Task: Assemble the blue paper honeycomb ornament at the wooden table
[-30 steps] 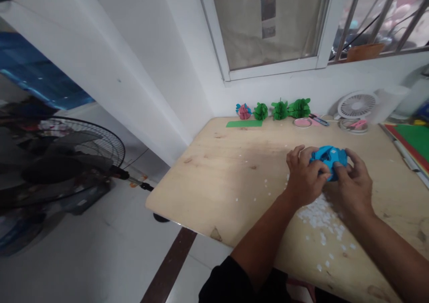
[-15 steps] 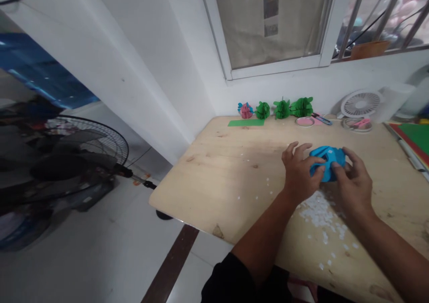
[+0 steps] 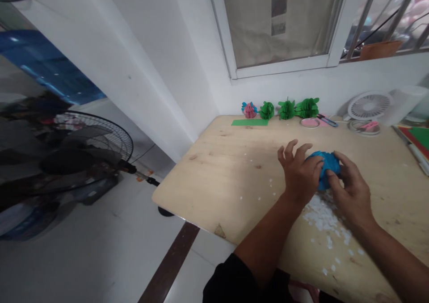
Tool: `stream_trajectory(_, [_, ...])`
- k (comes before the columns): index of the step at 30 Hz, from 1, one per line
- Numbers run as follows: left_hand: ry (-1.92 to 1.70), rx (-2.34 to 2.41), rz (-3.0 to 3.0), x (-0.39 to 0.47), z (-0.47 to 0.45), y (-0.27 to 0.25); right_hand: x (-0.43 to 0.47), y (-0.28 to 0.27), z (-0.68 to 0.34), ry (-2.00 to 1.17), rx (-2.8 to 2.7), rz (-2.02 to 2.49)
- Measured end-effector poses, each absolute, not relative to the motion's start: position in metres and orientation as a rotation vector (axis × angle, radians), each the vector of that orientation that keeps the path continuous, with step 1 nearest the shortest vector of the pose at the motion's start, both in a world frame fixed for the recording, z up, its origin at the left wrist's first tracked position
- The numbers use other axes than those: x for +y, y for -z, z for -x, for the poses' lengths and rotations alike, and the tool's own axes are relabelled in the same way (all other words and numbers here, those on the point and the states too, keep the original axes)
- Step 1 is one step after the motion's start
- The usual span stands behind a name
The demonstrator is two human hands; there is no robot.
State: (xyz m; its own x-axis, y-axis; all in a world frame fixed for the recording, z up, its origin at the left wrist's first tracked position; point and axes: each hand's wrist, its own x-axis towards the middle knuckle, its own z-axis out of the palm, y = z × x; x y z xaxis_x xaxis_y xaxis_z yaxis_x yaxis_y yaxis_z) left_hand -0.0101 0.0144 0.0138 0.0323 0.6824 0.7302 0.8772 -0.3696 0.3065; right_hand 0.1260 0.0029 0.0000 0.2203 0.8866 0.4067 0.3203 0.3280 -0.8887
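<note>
- While both hands meet at the right centre of the frame, the left hand [image 3: 299,173] and the right hand [image 3: 350,191] press against a blue paper ball [image 3: 326,165] from either side, just above the table [image 3: 234,169].
- Left fingers [image 3: 291,147] are spread, the upper ones lifted free, while the thumb and lower ones close on the ball's near left side.
- Right fingers [image 3: 340,162] curl over the ball's right side and grip it; much of the ball is hidden behind both hands.
- White paper scraps [image 3: 323,216] lie scattered on the table just below the hands, thinning toward the lower right.
- At the far edge, upper right of the frame, a shallow round lid [image 3: 310,123] holds something pink, and a clear round dish [image 3: 364,127] beside it holds pink bits; what these are cannot be told.
- Along the wall stand a pink-and-blue paper ball [image 3: 249,110] and three green paper balls [image 3: 287,109], with a green paper strip [image 3: 250,122] lying flat in front of them.
- A small white fan [image 3: 368,105] stands at the far right, near stacked coloured sheets [image 3: 418,137].
- A large floor fan [image 3: 77,155] fills the left middle of the frame, well apart from the table.
- Nothing lies between the hands and the far row.
</note>
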Motion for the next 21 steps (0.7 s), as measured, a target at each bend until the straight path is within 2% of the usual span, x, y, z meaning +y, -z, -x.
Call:
stream_trajectory(7, [1.279,-1.466,1.960,0.0183,0.0131,-0.0113,-0.0012,-0.0031,-0.1282,-0.410,-1.547,1.281])
stream_trajectory(21, [1.269,-1.414,1.978,0.0159,0.0092,-0.0109,-0.0005,0.0013,-0.1271,-0.465,-1.481,1.274])
